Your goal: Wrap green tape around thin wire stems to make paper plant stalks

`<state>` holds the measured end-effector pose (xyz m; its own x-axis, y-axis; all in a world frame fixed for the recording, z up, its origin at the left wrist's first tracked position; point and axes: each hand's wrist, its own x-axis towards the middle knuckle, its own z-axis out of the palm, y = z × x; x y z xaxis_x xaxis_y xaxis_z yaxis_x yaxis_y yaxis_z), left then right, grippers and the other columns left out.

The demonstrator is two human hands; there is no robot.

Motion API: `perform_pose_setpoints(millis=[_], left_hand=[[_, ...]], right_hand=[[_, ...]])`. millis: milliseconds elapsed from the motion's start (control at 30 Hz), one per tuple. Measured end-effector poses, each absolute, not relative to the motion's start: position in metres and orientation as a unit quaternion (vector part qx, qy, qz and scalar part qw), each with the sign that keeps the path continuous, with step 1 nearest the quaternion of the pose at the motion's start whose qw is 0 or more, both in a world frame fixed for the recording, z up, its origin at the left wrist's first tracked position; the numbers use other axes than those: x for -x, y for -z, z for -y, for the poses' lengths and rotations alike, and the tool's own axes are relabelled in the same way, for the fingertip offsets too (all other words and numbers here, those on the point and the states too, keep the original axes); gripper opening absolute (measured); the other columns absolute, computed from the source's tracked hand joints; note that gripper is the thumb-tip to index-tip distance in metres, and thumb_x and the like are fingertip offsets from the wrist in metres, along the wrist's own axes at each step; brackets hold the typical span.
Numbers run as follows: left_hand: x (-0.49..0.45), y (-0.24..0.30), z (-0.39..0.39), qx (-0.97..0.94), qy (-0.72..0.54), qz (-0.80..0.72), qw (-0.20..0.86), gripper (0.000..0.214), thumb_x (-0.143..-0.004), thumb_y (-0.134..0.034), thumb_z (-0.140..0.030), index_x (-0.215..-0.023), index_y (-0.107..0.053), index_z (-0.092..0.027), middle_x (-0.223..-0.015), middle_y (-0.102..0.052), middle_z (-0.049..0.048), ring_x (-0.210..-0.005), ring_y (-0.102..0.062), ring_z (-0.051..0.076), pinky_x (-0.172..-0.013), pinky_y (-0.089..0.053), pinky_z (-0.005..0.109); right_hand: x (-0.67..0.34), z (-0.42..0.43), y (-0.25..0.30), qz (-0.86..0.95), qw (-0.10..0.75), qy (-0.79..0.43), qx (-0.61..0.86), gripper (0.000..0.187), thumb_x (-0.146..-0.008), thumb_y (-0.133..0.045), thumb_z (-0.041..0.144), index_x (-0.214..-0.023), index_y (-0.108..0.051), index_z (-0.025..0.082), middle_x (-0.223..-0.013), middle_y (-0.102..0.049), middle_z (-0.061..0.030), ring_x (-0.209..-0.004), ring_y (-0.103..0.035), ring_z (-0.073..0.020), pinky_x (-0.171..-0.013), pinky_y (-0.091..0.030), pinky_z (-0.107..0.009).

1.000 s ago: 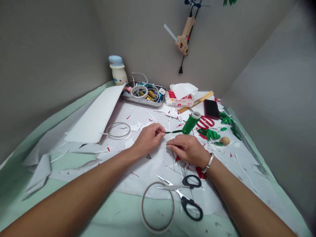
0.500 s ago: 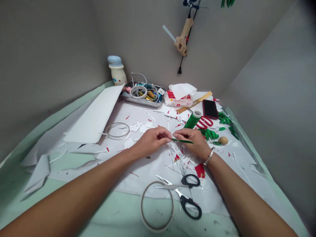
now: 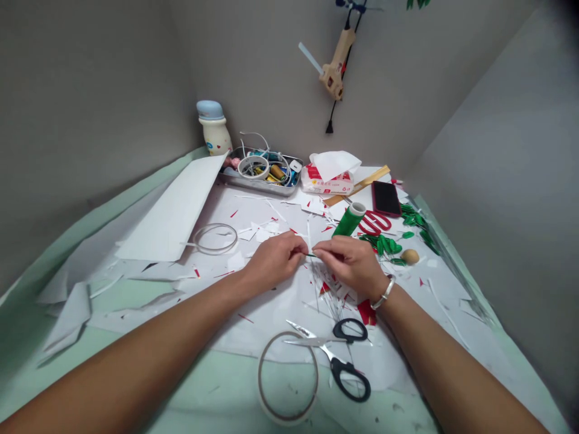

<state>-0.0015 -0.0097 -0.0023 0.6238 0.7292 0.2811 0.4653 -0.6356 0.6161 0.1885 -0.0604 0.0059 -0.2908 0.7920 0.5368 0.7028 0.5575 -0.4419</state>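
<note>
A pale green covering [image 3: 212, 386] lies over the counter, with white paper scraps and red snippets scattered across it, and a long white card [image 3: 169, 208] rests at the left, angled toward the corner. Behind it stands a capped bottle with a pale blue lid [image 3: 214, 128], and just beside that a metal tray [image 3: 257, 188] holds white cable, tape rolls and small spools. A clear plastic ring [image 3: 215, 239] lies nearer the middle. The left hand [image 3: 274, 260] comes in from the lower left, its grip closed in a tight pinch on a thin green stem [image 3: 311, 255], which sits in the gap between the two hands, mostly hidden by the fingers. The right hand [image 3: 348, 265] pinches the same stem from the other side, with a silver bangle [image 3: 384, 293] on its wrist. Below the hands lie black-handled scissors [image 3: 328, 361] and a thin tape ring [image 3: 287, 377]. Farther back are a green tape roll [image 3: 349, 220], a tissue pack [image 3: 326, 175], a wooden ruler [image 3: 364, 185], a phone [image 3: 386, 199] and red paper cut-outs [image 3: 374, 222]. Green leaves [image 3: 389, 244] are grouped toward the right beside a small wooden ball [image 3: 409, 257], and a hot glue gun [image 3: 335, 66] hangs on the wall above
</note>
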Motion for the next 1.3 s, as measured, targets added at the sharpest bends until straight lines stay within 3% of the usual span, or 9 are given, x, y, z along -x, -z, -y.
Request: perform_pose_setpoints(millis=[167,367,467,600,800,1033,1167,1300], left_hand=[[0.0,-0.006,0.015,-0.86,-0.256,-0.279,0.343,0.012,-0.079,-0.054,-0.014,-0.081,-0.065,-0.018,-0.078,-0.06,-0.0004,-0.075,-0.054,0.012,-0.07,-0.041,0.024],[-0.001,-0.009,0.012,-0.74,-0.305,-0.317,0.508,0.011,-0.078,-0.058,-0.025,-0.082,-0.063,-0.015,-0.074,-0.061,-0.0002,-0.065,-0.054,0.01,-0.063,-0.042,0.023],[-0.001,-0.007,0.01,-0.716,-0.34,-0.361,0.491,0.014,-0.077,-0.059,-0.028,-0.083,-0.063,-0.015,-0.074,-0.063,0.0005,-0.064,-0.055,0.011,-0.062,-0.043,0.023],[0.001,-0.002,0.006,-0.757,-0.342,-0.426,0.359,0.012,-0.077,-0.057,-0.024,-0.081,-0.065,-0.018,-0.079,-0.065,0.0016,-0.068,-0.056,0.013,-0.065,-0.044,0.026],[0.002,0.001,0.01,-0.845,-0.279,-0.379,0.253,0.014,-0.077,-0.053,-0.015,-0.081,-0.066,-0.019,-0.082,-0.063,0.0018,-0.074,-0.056,0.014,-0.069,-0.042,0.026],[-0.001,-0.009,0.018,-0.856,-0.254,-0.28,0.353,0.013,-0.079,-0.054,-0.015,-0.081,-0.066,-0.019,-0.08,-0.063,0.0011,-0.077,-0.056,0.013,-0.071,-0.043,0.025],[-0.001,-0.013,0.016,-0.789,-0.295,-0.309,0.442,0.01,-0.078,-0.057,-0.022,-0.081,-0.065,-0.017,-0.078,-0.063,0.0009,-0.072,-0.056,0.012,-0.069,-0.044,0.025],[-0.001,-0.01,0.012,-0.735,-0.342,-0.369,0.455,0.015,-0.078,-0.058,-0.028,-0.084,-0.063,-0.015,-0.077,-0.065,0.0017,-0.068,-0.057,0.012,-0.065,-0.045,0.024]], right_hand=[[-0.201,0.051,-0.001,0.709,0.447,-0.123,0.532,0.016,-0.084,-0.06,0.03,-0.081,-0.073,0.02,-0.082,-0.073,-0.0027,-0.071,-0.064,-0.0152,-0.064,-0.047,-0.024],[-0.2,0.048,0.007,0.722,0.403,-0.166,0.538,0.019,-0.084,-0.057,0.03,-0.081,-0.073,0.02,-0.08,-0.073,-0.0021,-0.07,-0.064,-0.0155,-0.064,-0.047,-0.025],[-0.191,0.052,0.007,0.774,0.346,-0.146,0.51,0.017,-0.084,-0.057,0.025,-0.081,-0.073,0.021,-0.081,-0.073,-0.0023,-0.072,-0.065,-0.0152,-0.065,-0.046,-0.024],[-0.181,0.059,0.004,0.837,0.281,-0.12,0.455,0.015,-0.085,-0.056,0.022,-0.085,-0.071,0.021,-0.076,-0.07,-0.0018,-0.07,-0.061,-0.0135,-0.066,-0.044,-0.024],[-0.185,0.063,-0.007,0.81,0.354,-0.05,0.465,0.017,-0.087,-0.056,0.026,-0.085,-0.072,0.019,-0.069,-0.067,-0.0024,-0.065,-0.059,-0.0136,-0.064,-0.043,-0.025],[-0.201,0.05,0.001,0.699,0.451,-0.127,0.54,0.018,-0.083,-0.06,0.032,-0.08,-0.072,0.019,-0.08,-0.072,-0.003,-0.066,-0.062,-0.0145,-0.06,-0.046,-0.024],[-0.203,0.046,0.01,0.696,0.424,-0.18,0.552,0.02,-0.083,-0.06,0.033,-0.081,-0.072,0.018,-0.076,-0.072,-0.0026,-0.064,-0.062,-0.0149,-0.058,-0.045,-0.024],[-0.192,0.051,0.01,0.764,0.356,-0.179,0.508,0.017,-0.084,-0.057,0.026,-0.081,-0.073,0.02,-0.078,-0.073,-0.0016,-0.067,-0.063,-0.0144,-0.062,-0.046,-0.024]])
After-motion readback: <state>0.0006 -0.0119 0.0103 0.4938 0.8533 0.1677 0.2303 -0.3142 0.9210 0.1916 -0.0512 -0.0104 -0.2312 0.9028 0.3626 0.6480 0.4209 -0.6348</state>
